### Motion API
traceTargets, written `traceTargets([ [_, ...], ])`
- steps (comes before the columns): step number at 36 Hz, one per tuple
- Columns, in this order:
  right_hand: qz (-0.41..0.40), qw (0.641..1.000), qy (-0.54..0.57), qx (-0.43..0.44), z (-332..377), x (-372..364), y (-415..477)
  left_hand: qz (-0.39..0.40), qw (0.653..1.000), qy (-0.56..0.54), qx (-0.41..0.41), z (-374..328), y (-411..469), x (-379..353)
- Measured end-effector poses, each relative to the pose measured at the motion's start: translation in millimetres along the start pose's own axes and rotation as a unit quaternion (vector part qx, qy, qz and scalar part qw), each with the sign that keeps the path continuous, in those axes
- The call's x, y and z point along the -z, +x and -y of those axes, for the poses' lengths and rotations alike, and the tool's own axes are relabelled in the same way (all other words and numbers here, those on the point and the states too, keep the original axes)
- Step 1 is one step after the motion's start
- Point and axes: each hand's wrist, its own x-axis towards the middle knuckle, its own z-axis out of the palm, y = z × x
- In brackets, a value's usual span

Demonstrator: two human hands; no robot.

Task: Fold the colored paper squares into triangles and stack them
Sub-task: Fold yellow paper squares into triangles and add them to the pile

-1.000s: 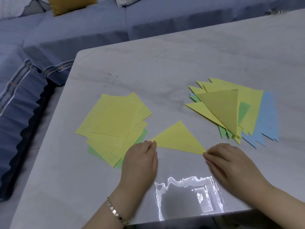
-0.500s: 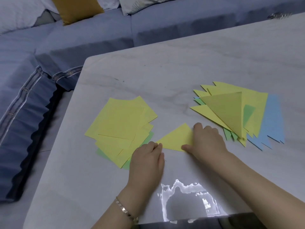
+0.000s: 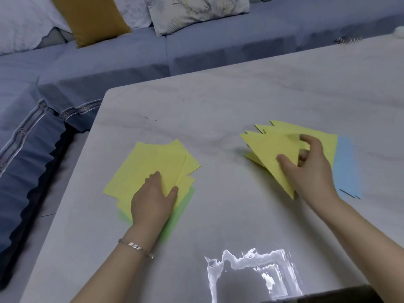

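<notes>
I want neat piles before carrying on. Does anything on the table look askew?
Both piles are untidy. The unfolded squares under the left hand lie fanned at different angles, a green sheet poking out below. The triangle stack, where the right hand holds a yellow triangle, is splayed, corners jutting out.

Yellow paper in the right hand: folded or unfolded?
Folded: the yellow paper the right hand pinches is a triangle, held over the pile of triangles.
</notes>
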Motion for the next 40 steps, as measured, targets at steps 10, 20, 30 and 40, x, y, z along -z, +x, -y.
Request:
traceTargets([
  [10, -0.003, 0.959, -0.186, 0.213, -16.1, -14.7, -13.6, -0.083, 0.987, -0.005, -0.139, 10.8, -7.3, -0.9],
  [20, 0.192, 0.888, -0.131, 0.398, -14.9, -48.7, -41.8, -0.019, 0.915, -0.4, -0.043, -28.0, -39.8, 26.4],
  [30, 0.169, 0.858, -0.078, 0.479, -43.5, -38.9, -39.0, 0.178, 0.768, -0.608, 0.095, -29.5, -39.0, 31.4],
  [40, 0.252, 0.804, -0.119, 0.526, -38.5, -28.0, -47.4, 0.106, 0.93, -0.352, 0.011, -46.0, -22.5, 30.7],
])
